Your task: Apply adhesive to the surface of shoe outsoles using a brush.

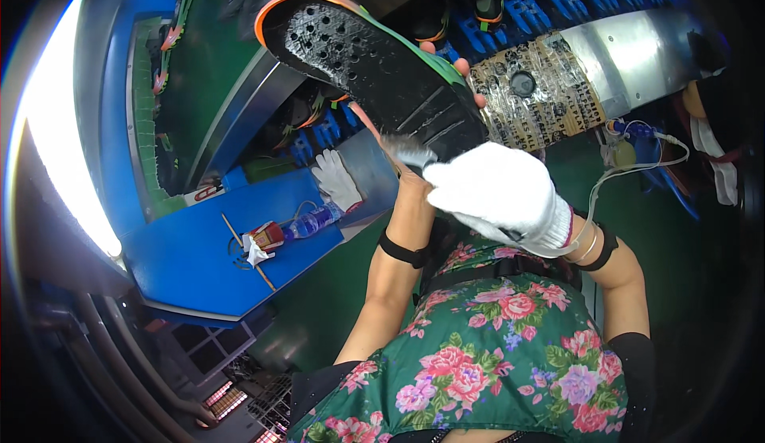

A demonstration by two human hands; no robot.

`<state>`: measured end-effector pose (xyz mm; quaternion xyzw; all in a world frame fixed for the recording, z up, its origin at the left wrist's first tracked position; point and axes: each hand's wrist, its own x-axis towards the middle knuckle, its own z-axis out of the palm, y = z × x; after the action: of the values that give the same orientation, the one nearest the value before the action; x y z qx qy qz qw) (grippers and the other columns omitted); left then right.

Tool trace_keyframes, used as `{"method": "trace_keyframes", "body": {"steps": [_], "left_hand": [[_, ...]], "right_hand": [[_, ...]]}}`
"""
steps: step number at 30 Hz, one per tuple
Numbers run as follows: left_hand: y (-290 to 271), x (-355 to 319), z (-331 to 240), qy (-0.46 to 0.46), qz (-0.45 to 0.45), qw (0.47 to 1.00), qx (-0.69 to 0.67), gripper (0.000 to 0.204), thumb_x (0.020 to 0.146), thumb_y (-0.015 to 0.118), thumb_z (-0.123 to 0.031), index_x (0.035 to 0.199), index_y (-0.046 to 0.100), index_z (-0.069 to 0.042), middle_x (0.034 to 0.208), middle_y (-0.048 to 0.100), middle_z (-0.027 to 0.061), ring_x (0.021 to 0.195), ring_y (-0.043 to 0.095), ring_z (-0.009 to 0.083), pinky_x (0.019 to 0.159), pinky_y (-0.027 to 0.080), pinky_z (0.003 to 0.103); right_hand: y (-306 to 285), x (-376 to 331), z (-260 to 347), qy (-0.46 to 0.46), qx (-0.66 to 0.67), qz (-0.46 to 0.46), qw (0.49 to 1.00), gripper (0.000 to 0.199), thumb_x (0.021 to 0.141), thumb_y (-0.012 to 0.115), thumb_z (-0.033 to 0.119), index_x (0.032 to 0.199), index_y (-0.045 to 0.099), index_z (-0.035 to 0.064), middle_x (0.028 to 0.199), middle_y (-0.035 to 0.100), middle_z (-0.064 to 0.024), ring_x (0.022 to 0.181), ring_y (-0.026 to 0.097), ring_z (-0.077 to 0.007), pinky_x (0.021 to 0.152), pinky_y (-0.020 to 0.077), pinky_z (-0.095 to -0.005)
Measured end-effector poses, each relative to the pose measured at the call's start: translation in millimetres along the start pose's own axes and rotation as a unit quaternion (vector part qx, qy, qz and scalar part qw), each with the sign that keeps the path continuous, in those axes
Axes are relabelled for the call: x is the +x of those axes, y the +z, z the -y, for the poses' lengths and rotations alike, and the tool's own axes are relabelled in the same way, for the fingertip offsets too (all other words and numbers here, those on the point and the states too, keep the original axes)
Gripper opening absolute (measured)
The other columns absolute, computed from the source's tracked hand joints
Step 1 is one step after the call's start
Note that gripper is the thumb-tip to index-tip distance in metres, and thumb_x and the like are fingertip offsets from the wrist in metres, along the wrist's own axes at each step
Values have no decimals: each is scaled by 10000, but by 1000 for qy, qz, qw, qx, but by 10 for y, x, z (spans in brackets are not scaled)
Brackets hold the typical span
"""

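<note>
My bare left hand (405, 178) is closed around a large shoe sole (382, 68), its thumb along the near edge and fingertips showing past the far edge. The sole is black inside with an orange and green rim, tilted with one end up and to the left. Round holes dot that end, where a wet, shiny coating shows. In a white knit glove, my right hand (498, 192) grips a brush (410, 152). Its greyish bristles are at the near edge of the sole; whether they touch it I cannot tell. The glove hides the handle.
On a blue table (183, 260) at left lie a spare white glove (336, 178), a plastic bottle (311, 221), a small red box (267, 234) and a thin stick (231, 228). Blue racks with shoes (488, 9) stand behind a metal ledge (629, 56). A pale cord (629, 164) hangs at right.
</note>
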<state>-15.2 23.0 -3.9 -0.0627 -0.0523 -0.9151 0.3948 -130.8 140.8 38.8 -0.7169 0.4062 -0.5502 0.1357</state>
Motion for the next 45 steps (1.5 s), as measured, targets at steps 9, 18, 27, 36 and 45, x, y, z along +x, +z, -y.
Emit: {"method": "trace_keyframes", "body": {"steps": [9, 18, 27, 36, 45], "left_hand": [[-68, 21, -109, 9, 65, 998, -4, 1065, 852, 519, -853, 1590, 335, -107, 1619, 348, 211, 1372, 474, 467, 1031, 466, 681], [-72, -76, -316, -85, 21, 993, 75, 1160, 813, 582, -854, 1604, 294, -57, 1623, 309, 235, 1324, 470, 491, 1068, 483, 574], [-31, -88, -435, -170, 11, 982, 86, 1236, 798, 592, -854, 1591, 256, 33, 1566, 320, 336, 1226, 555, 489, 1002, 536, 554], [-190, -213, -678, -212, -121, 950, 194, 1168, 794, 672, -743, 1592, 286, 17, 1532, 370, 370, 1274, 551, 516, 1055, 513, 579], [-297, -228, -829, -182, -176, 928, 273, 1072, 851, 608, -713, 1610, 289, -27, 1579, 324, 369, 1402, 447, 522, 1104, 447, 642]], "right_hand": [[-26, -95, 43, 22, 8, 29, 999, 319, 828, 785, 80, 1144, 778, 125, 1085, 773, -62, 909, 733, -248, 751, 592, -368], [-73, -84, -14, 25, 46, 75, 996, 334, 779, 822, 77, 1103, 789, 152, 1115, 776, -59, 876, 730, -237, 744, 588, -344], [-116, -88, -68, -26, 15, 116, 993, 315, 824, 751, 50, 1138, 762, 70, 1135, 761, -115, 901, 726, -276, 779, 593, -371], [-167, 33, -51, 30, 61, 125, 990, 307, 795, 806, 73, 1099, 792, 116, 1077, 782, -85, 881, 742, -233, 738, 589, -345], [-79, 72, -68, 108, 121, 108, 981, 183, 764, 831, 29, 940, 798, 66, 1006, 788, -120, 865, 747, -254, 774, 578, -344]]}}
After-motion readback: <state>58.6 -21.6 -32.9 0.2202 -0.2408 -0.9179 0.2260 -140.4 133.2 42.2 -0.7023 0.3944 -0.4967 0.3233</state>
